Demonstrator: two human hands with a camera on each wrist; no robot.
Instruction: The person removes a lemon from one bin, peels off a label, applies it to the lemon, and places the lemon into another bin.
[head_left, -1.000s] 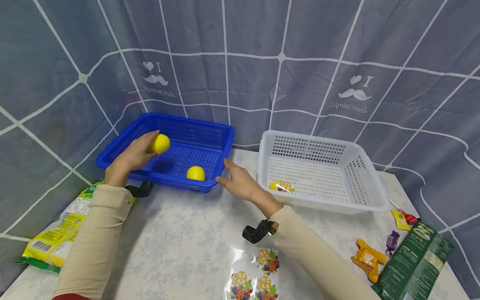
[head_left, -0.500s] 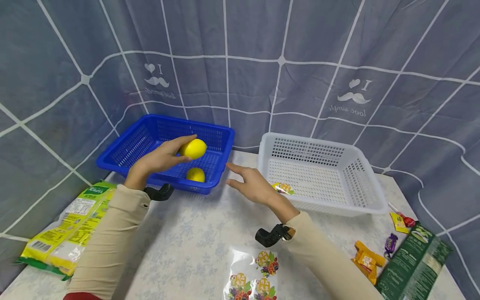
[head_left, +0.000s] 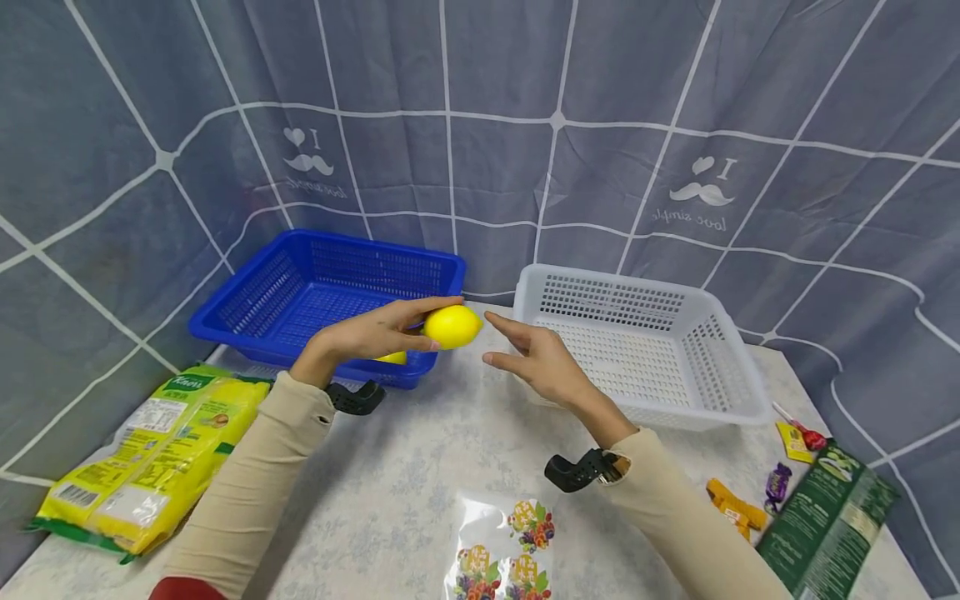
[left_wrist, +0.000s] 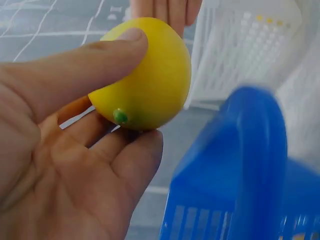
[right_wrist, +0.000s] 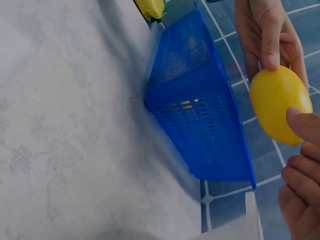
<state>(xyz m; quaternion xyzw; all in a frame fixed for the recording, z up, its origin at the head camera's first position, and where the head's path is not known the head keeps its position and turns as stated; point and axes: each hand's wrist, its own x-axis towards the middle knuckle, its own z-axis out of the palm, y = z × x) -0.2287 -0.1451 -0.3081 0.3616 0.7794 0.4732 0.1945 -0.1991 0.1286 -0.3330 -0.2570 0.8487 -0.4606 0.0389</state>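
Note:
My left hand (head_left: 363,335) pinches a yellow lemon (head_left: 452,326) between thumb and fingers, over the right end of the blue basket (head_left: 311,312). In the left wrist view the lemon's green stem end (left_wrist: 120,116) faces the camera. Its pointed tip is turned toward my right hand (head_left: 553,365), which hovers beside it with thumb and fingers spread. In the right wrist view, that hand's thumb (right_wrist: 304,124) overlaps the lemon's edge. A second lemon (head_left: 393,358) lies in the blue basket, mostly covered by my left hand.
To the right stands a white basket (head_left: 630,358), partly behind my right hand. A sheet of fruit stickers (head_left: 498,546) lies at the front. A yellow Knorr bag (head_left: 150,462) is at left; a green packet (head_left: 825,517), wrapped candies (head_left: 777,485) and a lollipop (head_left: 810,437) are at right.
My left hand has carried the lemon rightward out over the blue basket's right edge. My right hand has left that basket's rim and shifted right, in front of the white basket.

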